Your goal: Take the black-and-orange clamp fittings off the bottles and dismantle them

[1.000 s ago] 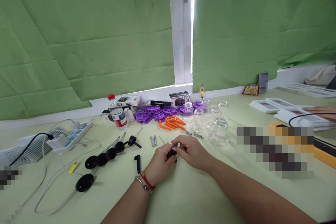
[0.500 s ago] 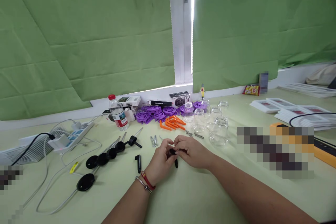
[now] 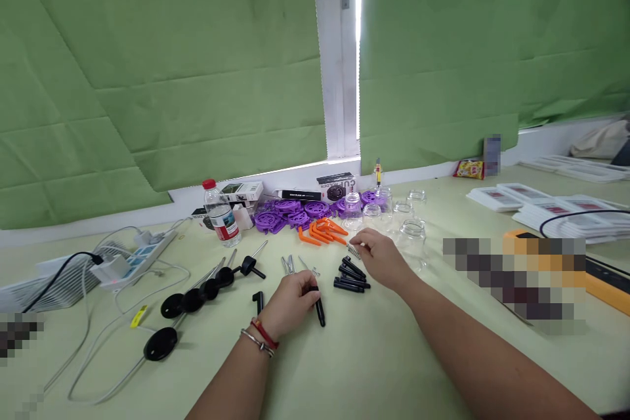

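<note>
At six o'clock on the pale green table (image 3: 374, 367), my left hand (image 3: 290, 302) pinched a black plastic handle piece (image 3: 319, 307) at its upper end, the free end slanting down toward me and just off the surface, I judged, ready for fitting. My right hand (image 3: 381, 261), reaching toward one o'clock, pinched a small metal spring (image 3: 353, 250) between thumb and fingertips. Between the hands lay a stack of black pieces (image 3: 351, 276). Steel screws (image 3: 288, 264) lay at twelve o'clock of the left hand, glass jars (image 3: 412, 236) beyond the right
</note>
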`<state>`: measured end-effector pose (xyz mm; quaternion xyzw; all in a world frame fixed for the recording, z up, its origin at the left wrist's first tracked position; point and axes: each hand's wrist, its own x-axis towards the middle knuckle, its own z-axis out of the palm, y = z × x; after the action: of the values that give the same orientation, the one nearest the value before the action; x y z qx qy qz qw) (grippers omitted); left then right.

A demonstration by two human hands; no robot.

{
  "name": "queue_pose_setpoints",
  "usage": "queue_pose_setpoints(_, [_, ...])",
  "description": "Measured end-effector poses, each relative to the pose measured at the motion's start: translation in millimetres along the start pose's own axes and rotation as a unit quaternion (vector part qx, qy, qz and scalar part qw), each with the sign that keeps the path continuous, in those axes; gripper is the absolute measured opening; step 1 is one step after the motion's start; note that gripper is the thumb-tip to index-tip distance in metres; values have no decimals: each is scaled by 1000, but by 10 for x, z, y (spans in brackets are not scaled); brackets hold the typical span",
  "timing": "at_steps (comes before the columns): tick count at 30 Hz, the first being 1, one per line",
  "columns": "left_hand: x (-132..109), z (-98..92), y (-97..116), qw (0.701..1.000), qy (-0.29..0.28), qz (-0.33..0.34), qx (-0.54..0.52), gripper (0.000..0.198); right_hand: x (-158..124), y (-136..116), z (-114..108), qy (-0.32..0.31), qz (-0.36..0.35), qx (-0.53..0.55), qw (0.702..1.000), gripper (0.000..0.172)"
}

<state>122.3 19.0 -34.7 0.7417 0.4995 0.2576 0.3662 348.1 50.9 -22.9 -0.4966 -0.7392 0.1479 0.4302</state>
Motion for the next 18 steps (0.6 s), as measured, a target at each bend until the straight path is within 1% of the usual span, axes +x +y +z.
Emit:
queue_pose_setpoints(1, [-6,-27,0,999,5,-1,37,10,20,48,-21,15,26,-12,999,22])
queue_pose_setpoints(3, [-18,-79,-8,993,25,-2,116,10,49,136,-42,19,70,-38,997,22])
queue_pose_setpoints(6, [-37,-153,-35,979,42,-9,201,9,58,201,-37,-13,108,-72,991,21])
queue_pose_setpoints(9, [-60,-223,-60,967,47,-30,248,13,31,161,-26,-74,88,-77,990,16])
queue_pose_setpoints(11, [-74,-263,-72,955,56,-54,285,16,-2,94,-21,-135,67,-53,987,10])
queue_pose_setpoints(14, [-83,-299,-76,935,67,-88,336,18,-56,-5,9,-225,55,-29,972,5])
queue_pose_setpoints(16, [-80,-299,-59,928,80,-92,352,19,-85,-40,49,-248,38,-48,967,4])
queue_pose_setpoints(18, [-74,-278,-24,930,97,-76,347,20,-105,-44,97,-244,18,-80,966,8])
